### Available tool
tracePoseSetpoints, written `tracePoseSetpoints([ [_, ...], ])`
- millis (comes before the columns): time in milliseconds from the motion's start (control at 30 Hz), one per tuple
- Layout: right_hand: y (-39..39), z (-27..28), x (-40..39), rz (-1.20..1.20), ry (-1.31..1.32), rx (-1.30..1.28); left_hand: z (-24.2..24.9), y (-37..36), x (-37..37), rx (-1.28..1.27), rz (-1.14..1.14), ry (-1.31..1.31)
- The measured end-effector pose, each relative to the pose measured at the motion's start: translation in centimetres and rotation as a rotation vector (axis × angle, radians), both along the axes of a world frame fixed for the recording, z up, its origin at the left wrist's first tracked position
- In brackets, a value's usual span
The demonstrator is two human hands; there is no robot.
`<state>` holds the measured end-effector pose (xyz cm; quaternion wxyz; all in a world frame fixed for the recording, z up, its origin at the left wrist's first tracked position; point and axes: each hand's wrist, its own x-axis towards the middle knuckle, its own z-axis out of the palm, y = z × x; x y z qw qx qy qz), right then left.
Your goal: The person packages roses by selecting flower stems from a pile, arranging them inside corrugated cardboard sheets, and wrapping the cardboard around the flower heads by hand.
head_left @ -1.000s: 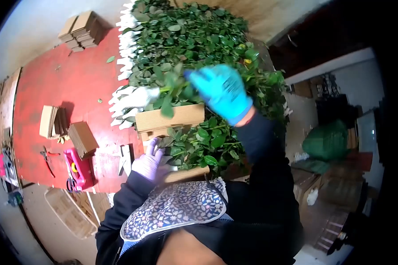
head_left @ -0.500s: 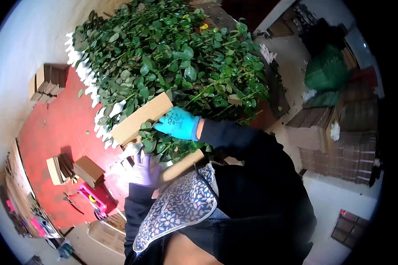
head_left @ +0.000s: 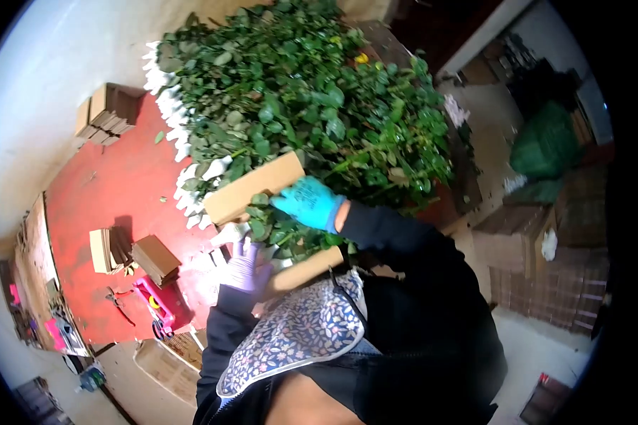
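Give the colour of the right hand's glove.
The glove is turquoise with dark print on the back; best seen in the head view.

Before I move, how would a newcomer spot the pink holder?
Start at the red table. Near its front edge, just below the nearest cardboard stack, lies the pink holder. Its yellow part and bulky shape set it apart from the slim red-handled tool beside it.

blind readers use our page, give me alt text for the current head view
A purple-gloved left hand and blue-gloved right hand are at leafy stems between cardboard flaps, beside a large leafy heap on a red table; cardboard stacks lie to the left.
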<state>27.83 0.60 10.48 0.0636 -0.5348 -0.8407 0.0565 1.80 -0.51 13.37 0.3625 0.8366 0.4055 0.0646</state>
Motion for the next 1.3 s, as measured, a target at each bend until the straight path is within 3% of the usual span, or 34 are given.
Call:
tracePoseSetpoints([
  [67,-0.2,0.5,0.3,0.029,0.002,0.063,0.5,0.0,0.1,0.041,-0.024,0.006],
  [167,0.2,6.1,0.3,0.055,-0.004,0.100,-0.4,-0.2,-0.4,-0.009,-0.035,0.163],
  [233,1.3,10.2,0.0,0.051,0.014,0.326,-0.2,0.0,-0.4,0.017,-0.041,0.128],
  [333,4.1,13.9,0.0,0.038,-0.083,0.395,0.9,0.3,0.2,0.096,-0.114,0.107],
  [400,6.8,13.9,0.2,0.065,-0.101,0.398,2.6,0.2,0.7,-0.030,-0.101,0.182],
  [467,10.1,13.3,0.5,0.060,-0.136,0.403,0.7,-0.3,0.1,0.234,-0.153,0.075],
  [500,12.6,11.5,1.4,0.094,-0.093,0.500,0.9,-0.4,0.1,0.145,-0.119,0.123],
  [533,14.7,12.2,1.8,0.052,-0.159,0.388,1.1,-0.4,0.1,0.055,-0.085,0.169],
  [667,24.0,9.7,4.6,0.047,-0.031,0.143,1.0,-0.2,0.4,0.042,-0.051,0.264],
  [700,25.9,10.0,4.8,0.000,-0.100,0.118,0.5,-0.4,0.0,0.084,-0.055,0.231],
  [800,31.8,8.5,6.5,-0.196,-0.064,0.283,0.6,-0.2,0.0,0.111,-0.067,0.229],
  [933,38.3,6.6,8.6,-0.313,-0.091,0.307,0.4,-0.4,0.1,0.131,-0.102,0.378],
  [1000,41.8,3.0,10.3,-0.358,-0.067,0.330,0.4,-0.3,0.2,0.138,-0.099,0.381],
  [1133,40.4,4.1,9.1,-0.462,-0.117,0.037,0.1,-0.4,0.0,0.090,-0.064,0.342],
  [1200,39.3,3.6,9.0,-0.432,-0.198,0.079,0.0,-0.3,0.1,0.085,-0.067,0.287],
  [1300,38.5,3.2,9.6,-0.367,-0.326,0.042,0.6,-0.1,0.5,0.051,-0.090,0.406],
])
